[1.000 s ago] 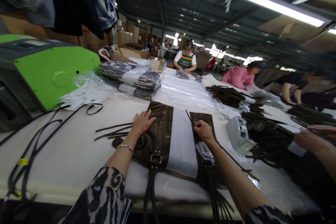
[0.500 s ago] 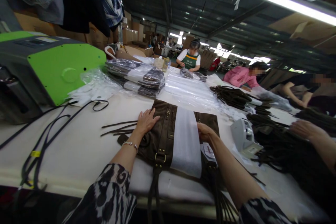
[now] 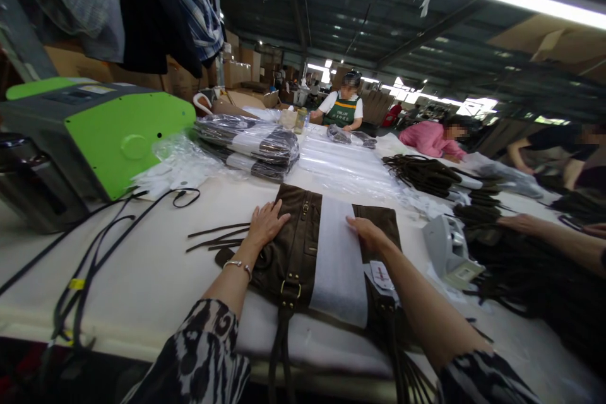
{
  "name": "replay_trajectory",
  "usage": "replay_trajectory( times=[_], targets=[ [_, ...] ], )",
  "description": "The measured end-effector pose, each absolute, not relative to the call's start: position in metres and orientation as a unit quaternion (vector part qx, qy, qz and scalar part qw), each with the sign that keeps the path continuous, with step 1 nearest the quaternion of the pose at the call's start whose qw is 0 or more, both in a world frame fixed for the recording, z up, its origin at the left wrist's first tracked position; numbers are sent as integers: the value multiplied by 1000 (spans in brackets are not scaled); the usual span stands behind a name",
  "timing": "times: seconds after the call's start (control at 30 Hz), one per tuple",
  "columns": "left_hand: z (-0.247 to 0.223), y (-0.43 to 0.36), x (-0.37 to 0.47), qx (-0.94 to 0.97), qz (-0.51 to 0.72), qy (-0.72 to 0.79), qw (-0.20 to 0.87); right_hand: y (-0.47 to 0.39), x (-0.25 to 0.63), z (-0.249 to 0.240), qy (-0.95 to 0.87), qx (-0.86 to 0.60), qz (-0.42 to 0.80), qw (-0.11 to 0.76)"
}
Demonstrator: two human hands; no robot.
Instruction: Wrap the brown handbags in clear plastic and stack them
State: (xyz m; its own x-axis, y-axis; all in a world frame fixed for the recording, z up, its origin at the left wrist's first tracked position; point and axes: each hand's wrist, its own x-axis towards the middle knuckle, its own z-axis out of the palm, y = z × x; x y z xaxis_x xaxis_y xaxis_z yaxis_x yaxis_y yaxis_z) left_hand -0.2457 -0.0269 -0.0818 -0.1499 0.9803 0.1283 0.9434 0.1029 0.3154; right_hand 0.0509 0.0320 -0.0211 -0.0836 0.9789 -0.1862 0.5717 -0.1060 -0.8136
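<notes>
A dark brown bag (image 3: 293, 246) with brass buckles lies flat on the pale table, its straps hanging over the front edge. Around its middle runs a white paper band (image 3: 337, 259). My left hand (image 3: 269, 225) rests with fingers spread on the bag's upper left side. My right hand (image 3: 372, 233) is at the band's right edge, thumb out over the white paper, its other fingers partly hidden. Beside that forearm a white tag (image 3: 380, 275) lies on the bag.
A green and grey machine (image 3: 132, 139) stands at the left, near black cables (image 3: 89, 265). Plastic-wrapped bags (image 3: 255, 142) are stacked behind. A white dispenser (image 3: 449, 252) and dark bags (image 3: 511, 265) lie right, where another person's hand (image 3: 521, 224) reaches in. People work farther back.
My right hand has lifted a little, its thumb now over the white band. At the right, the other person's hand has moved left over the dark bags. The view has shifted slightly.
</notes>
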Motion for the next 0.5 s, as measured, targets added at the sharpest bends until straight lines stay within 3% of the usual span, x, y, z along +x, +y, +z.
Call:
replay_trajectory(
  times=[0.2,0.37,0.5],
  targets=[
    [-57,-31,-248,644,127,752,56,47,68,0,-623,-691,277,241],
    [-19,-4,-218,688,165,706,-42,97,82,38,-631,-701,186,277],
    [-26,35,-199,710,180,677,-77,124,86,21,-656,-684,155,277]
  ],
)
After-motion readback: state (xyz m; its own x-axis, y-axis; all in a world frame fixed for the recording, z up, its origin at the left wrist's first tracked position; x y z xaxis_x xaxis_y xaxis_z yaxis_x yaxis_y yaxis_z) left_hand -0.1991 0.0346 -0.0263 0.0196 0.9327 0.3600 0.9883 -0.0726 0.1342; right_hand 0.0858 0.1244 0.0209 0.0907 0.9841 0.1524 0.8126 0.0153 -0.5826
